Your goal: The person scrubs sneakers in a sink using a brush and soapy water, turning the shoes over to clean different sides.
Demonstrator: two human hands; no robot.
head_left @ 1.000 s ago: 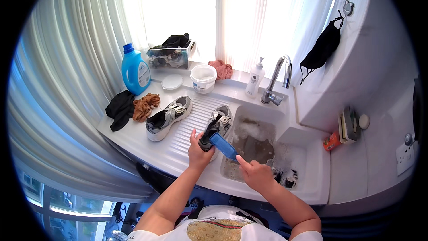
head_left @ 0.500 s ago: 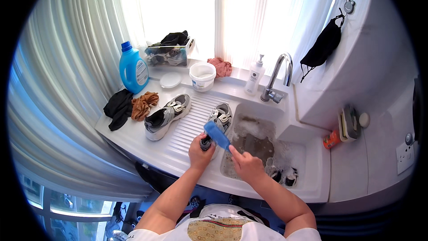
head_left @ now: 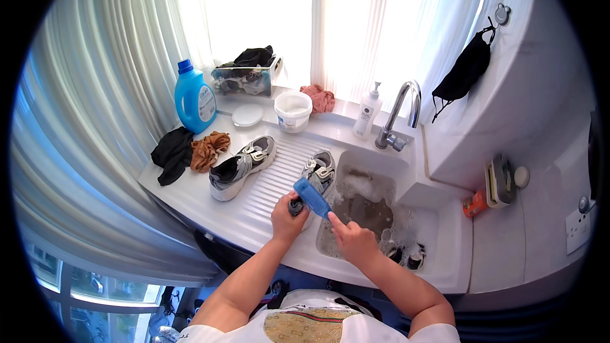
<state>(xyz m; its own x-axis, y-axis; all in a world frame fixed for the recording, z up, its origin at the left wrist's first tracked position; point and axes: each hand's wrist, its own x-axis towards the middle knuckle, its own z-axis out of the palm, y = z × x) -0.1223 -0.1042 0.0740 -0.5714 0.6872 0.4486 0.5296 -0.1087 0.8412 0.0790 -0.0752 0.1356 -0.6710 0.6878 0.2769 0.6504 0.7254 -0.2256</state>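
Observation:
My left hand is closed on the heel end of a grey and white sneaker, which lies on the ridged drainboard beside the basin with its toe pointing away from me. In my right hand is the handle end of a blue brush. The brush head lies over the sneaker's opening, near my left fingers, and hides its middle; its bristles cannot be seen. A second sneaker of the same kind rests to the left on the counter.
Murky, foamy water fills the sink, with dark and white items at its near right. A chrome faucet, pump bottle, white tub, blue detergent bottle and brown cloth stand or lie around it.
The view has shifted slightly. The brush head has moved a little against the sneaker's heel opening, while both hands keep their hold.

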